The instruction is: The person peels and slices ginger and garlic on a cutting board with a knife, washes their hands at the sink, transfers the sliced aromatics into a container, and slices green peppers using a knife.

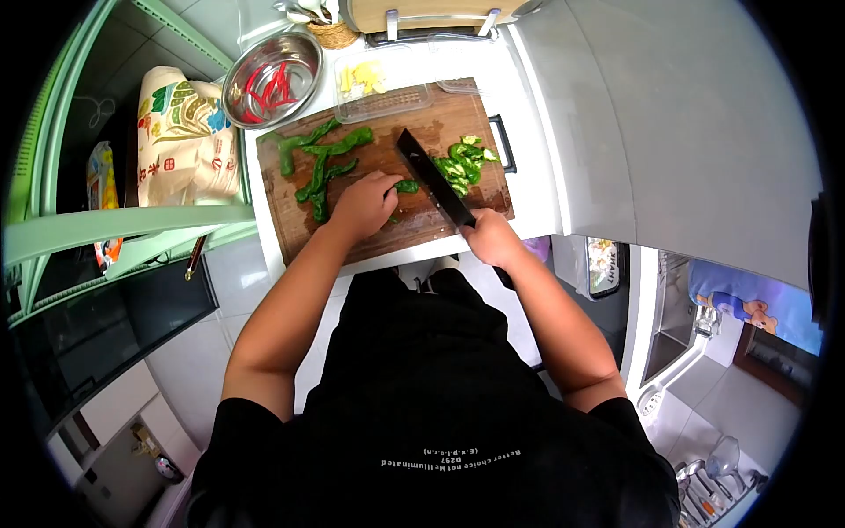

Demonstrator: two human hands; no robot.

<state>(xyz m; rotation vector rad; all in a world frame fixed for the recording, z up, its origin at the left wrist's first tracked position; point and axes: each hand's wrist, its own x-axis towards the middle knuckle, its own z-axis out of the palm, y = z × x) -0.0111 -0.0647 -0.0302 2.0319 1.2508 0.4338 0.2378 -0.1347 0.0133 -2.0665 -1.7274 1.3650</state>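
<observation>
My left hand [365,205] is closed around a green pepper [406,187], whose cut end sticks out past the fingertips toward the blade. My right hand [490,238] grips the handle of a dark kitchen knife [433,176], its blade angled up and left across the cutting board [422,114]. A small gap shows between blade and pepper. Several whole green peppers [319,172] lie on the board's left side, just beyond my left hand. Right of the knife rests a pile of sliced green pepper [463,165].
At the back left, a steel bowl [304,57] contains red pepper pieces [271,88]. A clear plastic tray [387,107] with yellow pieces [363,77] overlaps the board's far edge. A green shelf rack [132,222] with a printed sack [185,141] stands left; a grey panel [678,106] borders the right.
</observation>
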